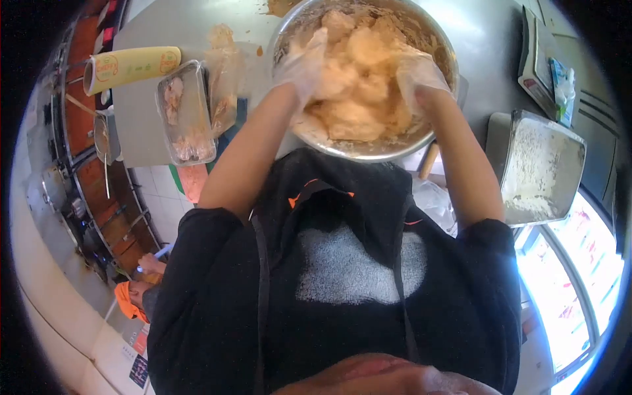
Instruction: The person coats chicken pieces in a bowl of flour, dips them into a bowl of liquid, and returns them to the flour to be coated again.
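A large round metal bowl [368, 155] stands on the counter in front of me, its inner wall smeared with batter. Heaped in it are pale orange, wet-coated pieces of meat [362, 85] that look like chicken, blurred by motion. My left hand [305, 69], in a clear plastic glove, presses against the left side of the heap. Opposite it, my right hand [420, 74], gloved the same way, reaches into the right side. The fingers of both hands are partly sunk in the meat and smeared, so their grip does not show.
On the left lie a metal tray [187, 112] with meat scraps, a plastic bag [224, 79] and a yellow printed roll [135, 68]. A floury metal pan [543, 168] sits at right, below a scale-like device [536, 62]. Another person in an orange cap [128, 301] is at lower left.
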A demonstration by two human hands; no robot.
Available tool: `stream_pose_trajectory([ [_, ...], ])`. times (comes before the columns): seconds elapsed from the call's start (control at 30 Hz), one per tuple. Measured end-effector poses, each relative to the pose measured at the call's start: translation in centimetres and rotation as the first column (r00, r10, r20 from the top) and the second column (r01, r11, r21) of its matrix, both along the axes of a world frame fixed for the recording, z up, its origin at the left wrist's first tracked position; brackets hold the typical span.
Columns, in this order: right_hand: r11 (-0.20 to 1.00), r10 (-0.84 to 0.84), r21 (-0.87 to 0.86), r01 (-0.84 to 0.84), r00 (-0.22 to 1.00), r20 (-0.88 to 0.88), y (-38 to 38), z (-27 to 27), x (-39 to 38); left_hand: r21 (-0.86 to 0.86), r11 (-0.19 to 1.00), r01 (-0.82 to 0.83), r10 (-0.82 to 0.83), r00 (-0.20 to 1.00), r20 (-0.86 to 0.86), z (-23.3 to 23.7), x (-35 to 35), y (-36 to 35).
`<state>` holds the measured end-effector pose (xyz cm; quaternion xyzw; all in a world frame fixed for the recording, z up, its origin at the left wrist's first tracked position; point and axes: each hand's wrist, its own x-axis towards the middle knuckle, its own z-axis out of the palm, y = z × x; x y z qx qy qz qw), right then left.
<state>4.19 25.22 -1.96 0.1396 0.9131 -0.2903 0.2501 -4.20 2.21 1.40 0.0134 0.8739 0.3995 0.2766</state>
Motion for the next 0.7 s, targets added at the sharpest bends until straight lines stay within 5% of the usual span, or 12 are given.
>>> stream_pose_trajectory([
  [0.03, 0.994, 0.068, 0.08, -0.071, 0.997, 0.039, 0.4, -1.1, 0.3, -0.08, 0.966, 0.247, -0.251, 0.967, -0.048, 2.6, 1.2, 0.1],
  [0.07, 0.977, 0.133, 0.156, -0.145, 0.987, 0.085, 0.5, -2.5, 0.7, -0.033, 0.971, 0.235, -0.234, 0.972, 0.023, 3.6, 1.8, 0.0],
  [0.1, 0.809, 0.282, 0.439, -0.391, 0.914, 0.293, -1.0, -3.2, 0.9, 0.022, 0.984, 0.176, -0.177, 0.977, 0.12, 3.5, 1.9, 0.1],
  [0.13, 0.811, 0.274, 0.443, -0.383, 0.917, 0.29, -1.1, -3.4, 0.9, 0.073, 0.991, 0.113, -0.126, 0.972, 0.198, 3.8, 2.0, 0.0],
  [0.2, 0.993, 0.113, 0.006, -0.117, 0.968, 0.223, -2.7, 0.1, 0.7, 0.135, 0.99, 0.03, -0.07, 0.951, 0.302, 3.4, 1.9, 0.1],
  [0.33, 0.979, -0.047, -0.198, 0.039, 0.998, -0.037, -4.4, -4.2, 1.0, 0.176, 0.982, -0.064, -0.016, 0.909, 0.417, 1.5, 1.4, 0.6],
  [0.37, 0.748, -0.375, -0.476, 0.462, 0.887, 0.27, -5.1, -4.2, 0.8, 0.178, 0.981, -0.072, -0.008, 0.911, 0.413, 1.4, 1.4, 0.7],
  [0.4, 0.304, -0.497, -0.529, 0.793, 0.605, 0.622, -5.6, -4.0, 0.8, 0.216, 0.975, -0.042, -0.041, 0.929, 0.368, 1.3, 1.4, 0.9],
  [0.53, 0.241, -0.536, -0.585, 0.774, 0.609, 0.585, -5.6, -3.0, 1.9, 0.284, 0.958, 0.036, -0.123, 0.947, 0.296, 1.4, 1.0, 1.0],
  [0.7, -0.028, -0.69, -0.653, 0.757, 0.458, 0.56, -4.6, 5.5, 1.5, 0.161, 0.976, 0.149, -0.176, 0.97, 0.169, 0.7, 0.8, -0.1],
])
